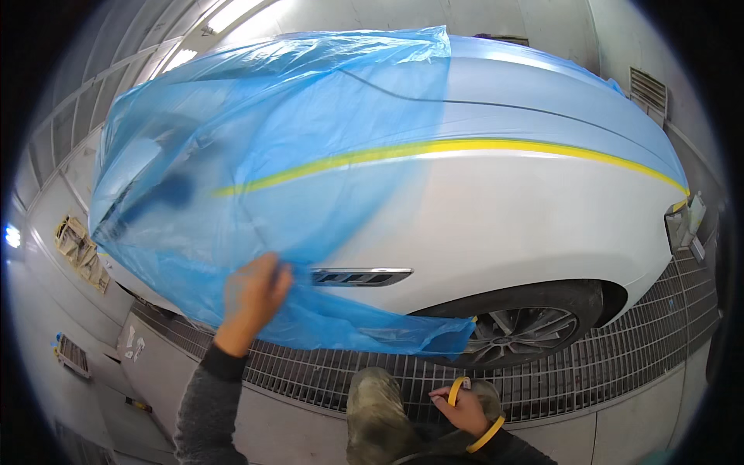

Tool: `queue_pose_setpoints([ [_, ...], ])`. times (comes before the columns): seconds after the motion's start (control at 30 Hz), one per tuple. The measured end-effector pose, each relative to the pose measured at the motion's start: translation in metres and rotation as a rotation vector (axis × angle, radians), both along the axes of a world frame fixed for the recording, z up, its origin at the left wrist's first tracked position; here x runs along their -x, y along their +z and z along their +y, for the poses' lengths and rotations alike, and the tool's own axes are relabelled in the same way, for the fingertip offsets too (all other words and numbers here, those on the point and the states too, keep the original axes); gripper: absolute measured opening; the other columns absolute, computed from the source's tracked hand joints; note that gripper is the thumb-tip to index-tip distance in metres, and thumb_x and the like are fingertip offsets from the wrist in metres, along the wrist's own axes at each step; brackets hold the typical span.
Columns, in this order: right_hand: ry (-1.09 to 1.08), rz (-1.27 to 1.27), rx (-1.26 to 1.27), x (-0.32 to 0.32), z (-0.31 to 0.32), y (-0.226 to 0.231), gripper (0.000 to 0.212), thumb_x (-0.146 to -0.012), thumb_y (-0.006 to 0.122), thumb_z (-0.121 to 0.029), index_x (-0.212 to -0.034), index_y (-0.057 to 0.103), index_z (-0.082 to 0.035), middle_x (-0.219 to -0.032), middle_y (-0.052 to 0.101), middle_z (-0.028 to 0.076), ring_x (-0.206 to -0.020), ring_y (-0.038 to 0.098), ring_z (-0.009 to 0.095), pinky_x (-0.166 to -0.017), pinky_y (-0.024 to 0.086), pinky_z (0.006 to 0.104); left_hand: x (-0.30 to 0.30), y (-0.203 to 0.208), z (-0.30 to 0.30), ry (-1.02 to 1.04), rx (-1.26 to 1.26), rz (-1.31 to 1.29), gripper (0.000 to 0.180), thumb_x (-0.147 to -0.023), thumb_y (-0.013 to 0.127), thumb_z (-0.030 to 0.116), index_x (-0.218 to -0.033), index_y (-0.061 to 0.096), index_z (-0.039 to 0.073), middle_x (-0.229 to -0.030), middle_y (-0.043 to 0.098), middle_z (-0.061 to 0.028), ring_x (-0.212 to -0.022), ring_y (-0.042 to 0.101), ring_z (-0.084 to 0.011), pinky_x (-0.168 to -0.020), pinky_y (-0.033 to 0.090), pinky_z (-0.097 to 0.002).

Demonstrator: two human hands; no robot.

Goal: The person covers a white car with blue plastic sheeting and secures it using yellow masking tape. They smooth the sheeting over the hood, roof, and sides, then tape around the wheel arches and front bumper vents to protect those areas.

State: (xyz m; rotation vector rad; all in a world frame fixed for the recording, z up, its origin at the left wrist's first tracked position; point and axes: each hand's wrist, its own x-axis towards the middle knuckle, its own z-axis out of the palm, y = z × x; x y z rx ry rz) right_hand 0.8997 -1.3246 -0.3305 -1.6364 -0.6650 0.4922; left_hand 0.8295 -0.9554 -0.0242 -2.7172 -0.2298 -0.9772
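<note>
A sheet of translucent blue plastic film [194, 170] drapes over the left part of a white car [511, 209] and hangs in loose folds down its side. My left hand [254, 298], slightly blurred, has its fingers curled on the film's lower part, left of a chrome-edged side vent [364, 277]. Low by my knee, my right hand [466, 412] has its fingers closed at a yellow masking tape roll [457, 389]. A second yellow tape ring [487, 435] circles that wrist. Yellow tape [511, 145] runs along the car's upper edge, partly seen through the film.
More blue film [527, 85] covers the car's top at right. A front wheel [519, 333] is partly overlapped by the sheet's lower corner. Floor grating [558, 395] runs alongside the car. Wall vents [648, 89] and pale booth walls surround it. My knee [376, 403] is near the grating.
</note>
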Motion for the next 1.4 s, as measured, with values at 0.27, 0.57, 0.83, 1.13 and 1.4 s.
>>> queue_pose_setpoints([
  [0.27,0.094,-0.033,0.105,-0.014,-0.007,0.001,0.021,-0.096,0.073,-0.023,-0.108,0.076,-0.005,-0.07,0.067,0.006,-0.062,0.067,0.017,-0.058,0.049,0.0329,0.101,-0.011,0.03,0.743,0.079,-0.128,0.023,-0.094,0.071,0.018,-0.111,0.062,0.005,-0.087,0.066,-0.0156,-0.072,0.066,-0.0335,-0.062,0.052,-0.0454],
  [0.57,0.359,-0.181,-0.107,-0.031,0.02,0.131,0.025,-0.084,0.075,-0.011,-0.098,0.055,-0.008,-0.091,0.061,0.007,-0.076,0.062,0.025,-0.069,0.05,0.0361,0.05,-0.039,-0.123,-0.275,0.312,0.166,0.028,-0.083,0.081,0.001,-0.109,0.07,0.002,-0.1,0.068,-0.0121,-0.089,0.064,-0.0273,-0.074,0.053,-0.0362],
  [0.83,0.37,-0.571,-0.074,-0.031,0.031,0.193,0.043,-0.086,0.074,-0.012,-0.117,0.045,0.0,-0.105,0.058,0.014,-0.075,0.065,0.037,-0.064,0.053,0.0435,0.012,-0.058,-0.177,-0.63,0.666,0.174,0.037,-0.076,0.087,0.01,-0.11,0.073,0.01,-0.114,0.069,-0.0085,-0.108,0.066,-0.0293,-0.089,0.052,-0.0389],
  [1.13,0.301,-0.607,0.117,-0.033,0.035,0.188,0.054,-0.081,0.075,-0.01,-0.123,0.043,-0.001,-0.096,0.065,0.019,-0.075,0.068,0.041,-0.065,0.055,0.0474,0.016,-0.08,-0.185,-0.545,0.658,0.031,0.026,-0.078,0.084,0.008,-0.102,0.074,0.01,-0.111,0.073,-0.0054,-0.103,0.068,-0.0266,-0.087,0.05,-0.0375],
  [1.4,0.334,-0.528,0.228,-0.049,0.037,0.203,0.042,-0.082,0.071,-0.007,-0.12,0.053,0.004,-0.1,0.068,0.021,-0.08,0.069,0.041,-0.068,0.056,0.0482,-0.004,-0.082,-0.183,-0.524,0.832,0.046,0.021,-0.083,0.081,0.006,-0.1,0.07,0.008,-0.116,0.069,-0.0066,-0.1,0.064,-0.028,-0.086,0.049,-0.0391],
])
